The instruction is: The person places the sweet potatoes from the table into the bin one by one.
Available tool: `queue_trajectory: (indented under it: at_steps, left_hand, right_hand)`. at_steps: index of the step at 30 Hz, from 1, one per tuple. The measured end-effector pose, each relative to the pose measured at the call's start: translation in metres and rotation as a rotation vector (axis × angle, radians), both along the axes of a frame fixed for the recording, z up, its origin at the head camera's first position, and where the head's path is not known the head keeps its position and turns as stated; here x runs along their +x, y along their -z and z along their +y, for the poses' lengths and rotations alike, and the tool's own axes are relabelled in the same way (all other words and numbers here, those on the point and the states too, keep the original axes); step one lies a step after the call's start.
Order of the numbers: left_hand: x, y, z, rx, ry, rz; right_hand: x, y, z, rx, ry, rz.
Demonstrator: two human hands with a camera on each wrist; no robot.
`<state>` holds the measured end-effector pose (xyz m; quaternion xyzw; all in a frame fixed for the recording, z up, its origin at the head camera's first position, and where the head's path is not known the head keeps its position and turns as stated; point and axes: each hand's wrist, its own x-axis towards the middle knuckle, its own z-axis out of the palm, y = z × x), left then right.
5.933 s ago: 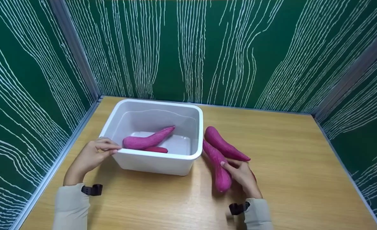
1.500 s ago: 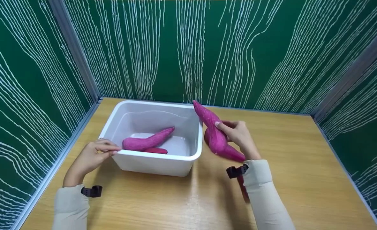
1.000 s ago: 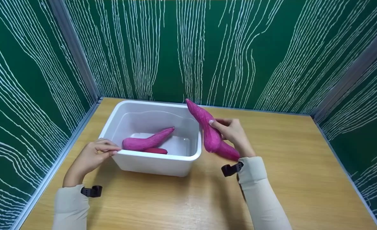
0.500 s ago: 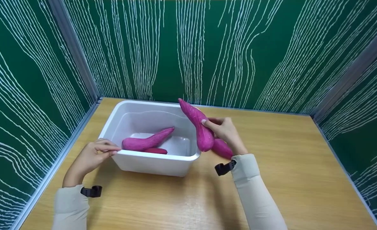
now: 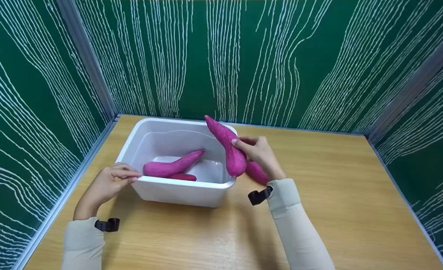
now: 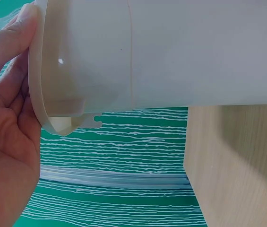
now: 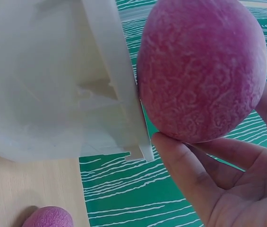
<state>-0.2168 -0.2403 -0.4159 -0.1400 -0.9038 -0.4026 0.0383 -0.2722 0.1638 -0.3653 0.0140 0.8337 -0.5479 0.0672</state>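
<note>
My right hand [image 5: 260,153] grips a long pink-purple sweet potato [image 5: 227,146], tapered end up and to the left, over the right rim of a white plastic bin [image 5: 180,193]. In the right wrist view its rounded, wrinkled end [image 7: 202,71] appears close beside the bin's rim, with fingertips beneath. My left hand [image 5: 107,183] pinches the bin's near-left rim between thumb and fingers; the left wrist view shows that hold at the lip [image 6: 36,61]. Inside the bin lie another sweet potato [image 5: 174,164] and a smaller red piece [image 5: 183,176], partly hidden by the front wall.
Right of the bin, one more sweet potato [image 5: 257,173] lies on the wooden table [image 5: 356,195], partly covered by the right hand and the held one. Green panels with white wavy lines [image 5: 195,60] enclose the table at back and sides.
My right hand has picked up the sweet potato from beside the bin and carried it up and left to the right rim. The left hand has stayed put.
</note>
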Motion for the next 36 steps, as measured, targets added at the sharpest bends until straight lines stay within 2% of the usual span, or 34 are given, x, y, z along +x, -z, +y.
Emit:
queue_trajectory:
  at_steps: [26,33,36]
  left_hand:
    - [0.003,-0.002,0.001,0.01,-0.005,-0.042]
    - [0.002,-0.001,0.001,0.022,0.004,0.001]
    - [0.002,-0.002,0.001,0.014,0.0,-0.007]
  right_hand:
    - [-0.005,0.001,-0.014,0.029,-0.039,0.015]
    - [-0.006,0.001,-0.016,0.036,-0.04,0.018]
    - [-0.005,0.0,-0.017,0.034,-0.039,0.012]
